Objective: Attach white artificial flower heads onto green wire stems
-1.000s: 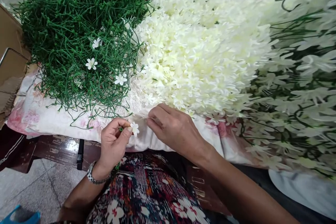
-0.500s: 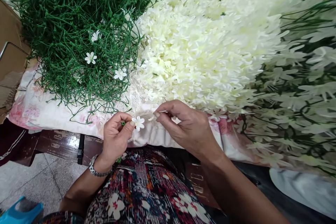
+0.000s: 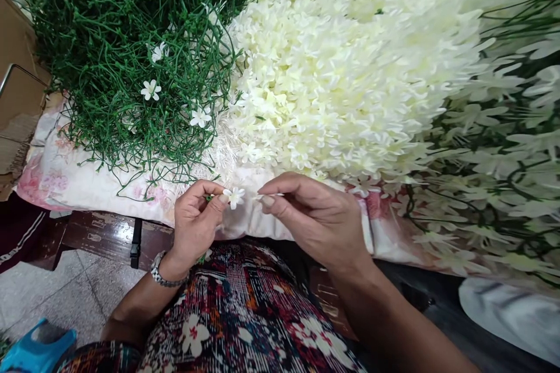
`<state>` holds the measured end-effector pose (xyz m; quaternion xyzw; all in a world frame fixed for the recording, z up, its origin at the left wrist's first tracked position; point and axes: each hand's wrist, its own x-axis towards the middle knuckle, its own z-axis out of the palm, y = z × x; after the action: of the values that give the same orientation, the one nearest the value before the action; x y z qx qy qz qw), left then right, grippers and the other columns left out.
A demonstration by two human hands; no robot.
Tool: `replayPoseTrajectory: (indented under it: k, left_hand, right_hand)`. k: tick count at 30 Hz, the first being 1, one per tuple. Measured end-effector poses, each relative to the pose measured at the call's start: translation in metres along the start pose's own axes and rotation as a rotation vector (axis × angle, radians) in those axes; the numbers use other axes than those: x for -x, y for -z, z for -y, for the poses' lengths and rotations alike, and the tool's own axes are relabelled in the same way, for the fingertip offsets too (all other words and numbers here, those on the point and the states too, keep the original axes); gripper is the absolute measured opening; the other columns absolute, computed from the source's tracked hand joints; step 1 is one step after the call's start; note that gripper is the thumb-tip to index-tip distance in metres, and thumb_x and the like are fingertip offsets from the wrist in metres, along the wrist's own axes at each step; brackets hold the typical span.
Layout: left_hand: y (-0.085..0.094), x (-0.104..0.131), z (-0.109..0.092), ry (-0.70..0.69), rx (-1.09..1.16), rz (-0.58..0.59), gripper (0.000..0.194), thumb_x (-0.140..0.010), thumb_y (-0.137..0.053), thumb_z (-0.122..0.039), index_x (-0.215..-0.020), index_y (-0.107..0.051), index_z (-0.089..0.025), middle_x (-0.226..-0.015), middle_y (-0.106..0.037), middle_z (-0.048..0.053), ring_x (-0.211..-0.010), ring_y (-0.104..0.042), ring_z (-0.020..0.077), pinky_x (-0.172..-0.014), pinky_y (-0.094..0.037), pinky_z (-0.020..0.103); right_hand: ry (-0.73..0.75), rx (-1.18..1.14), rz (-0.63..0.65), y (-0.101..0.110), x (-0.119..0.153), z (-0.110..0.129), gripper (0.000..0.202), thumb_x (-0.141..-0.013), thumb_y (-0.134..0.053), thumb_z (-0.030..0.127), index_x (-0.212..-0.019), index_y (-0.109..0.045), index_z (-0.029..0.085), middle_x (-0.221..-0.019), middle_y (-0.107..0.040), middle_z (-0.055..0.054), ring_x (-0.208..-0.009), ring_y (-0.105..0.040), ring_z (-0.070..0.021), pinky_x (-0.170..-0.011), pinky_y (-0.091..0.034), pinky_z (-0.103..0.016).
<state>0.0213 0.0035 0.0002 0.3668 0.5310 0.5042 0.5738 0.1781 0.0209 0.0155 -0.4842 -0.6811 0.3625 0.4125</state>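
Flower-printed cloth point(image 3: 102, 189) spreads beyond the left hand point(image 3: 196, 221), which pinches 1 white flower point(image 3: 234, 197) near the right hand point(image 3: 326, 221), itself pinching a thin pale piece point(image 3: 277, 194), green stems point(image 3: 131, 58) heaped farther out.

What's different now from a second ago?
The right hand moved right and back from the loose white strands; a thin white strand now shows in its grip, though when it was pinched is unclear. The left hand, keeping hold of its white flower, shifted slightly right. The green stem pile and blossom heap stayed put.
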Motion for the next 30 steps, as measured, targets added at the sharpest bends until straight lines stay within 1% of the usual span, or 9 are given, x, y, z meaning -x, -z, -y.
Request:
replayPoseTrajectory:
  k: [3,6,11,17,24,30]
  left_hand:
    - [-0.003,0.001,0.001,-0.014,-0.036,-0.002,0.014,-0.072,-0.057,-0.029,-0.073,-0.054,-0.016,-0.050,-0.040,-0.005,-0.039,-0.030,0.0032,-0.037,-0.022,0.018]
    - [-0.005,0.002,0.002,-0.051,-0.040,0.003,0.014,-0.073,-0.057,-0.028,-0.073,-0.054,-0.015,-0.054,-0.044,-0.004,-0.040,-0.032,0.0026,-0.038,-0.025,0.017]
    - [-0.005,0.003,0.005,-0.101,-0.004,0.036,0.010,-0.074,-0.057,-0.025,-0.073,-0.054,-0.015,-0.056,-0.045,-0.005,-0.040,-0.032,0.0015,-0.038,-0.025,0.016]
    - [-0.003,0.005,0.008,-0.137,-0.026,0.058,0.005,-0.074,-0.056,-0.021,-0.075,-0.056,-0.016,-0.062,-0.050,-0.004,-0.044,-0.036,0.0016,-0.043,-0.031,0.015]
    - [-0.001,0.008,0.009,-0.184,-0.060,0.067,0.004,-0.074,-0.056,-0.019,-0.075,-0.058,-0.016,-0.065,-0.054,-0.002,-0.049,-0.042,0.0036,-0.047,-0.035,0.016]
    - [-0.002,0.010,0.011,-0.170,-0.069,0.050,0.005,-0.074,-0.056,-0.020,-0.075,-0.059,-0.016,-0.064,-0.054,-0.002,-0.047,-0.040,0.0035,-0.046,-0.034,0.016]
  right_hand:
    - [0.101,0.028,0.008,-0.008,0.002,0.003,0.010,-0.072,-0.055,0.012,-0.079,-0.056,0.018,-0.069,-0.058,0.001,-0.063,-0.053,-0.0075,-0.056,-0.042,-0.020]
    - [0.187,0.077,-0.026,-0.016,0.000,0.002,0.009,-0.072,-0.053,0.010,-0.079,-0.057,0.016,-0.068,-0.057,0.000,-0.064,-0.053,-0.0082,-0.057,-0.043,-0.022]
    - [0.219,0.037,-0.076,-0.022,0.000,-0.002,0.010,-0.071,-0.055,0.010,-0.078,-0.057,0.016,-0.067,-0.056,0.000,-0.063,-0.052,-0.0078,-0.056,-0.043,-0.022]
    - [0.250,0.020,-0.145,-0.026,0.006,-0.004,0.014,-0.069,-0.056,0.007,-0.080,-0.057,0.017,-0.068,-0.056,0.000,-0.064,-0.054,-0.0080,-0.055,-0.045,-0.022]
    - [0.402,0.196,-0.223,-0.030,0.012,-0.008,0.020,-0.067,-0.057,0.005,-0.084,-0.056,0.016,-0.071,-0.056,-0.002,-0.065,-0.054,-0.0087,-0.055,-0.047,-0.021]
    - [0.507,0.320,-0.283,-0.033,0.019,-0.013,0.025,-0.063,-0.062,0.006,-0.086,-0.055,0.015,-0.073,-0.059,-0.005,-0.066,-0.055,-0.0124,-0.054,-0.048,-0.025]
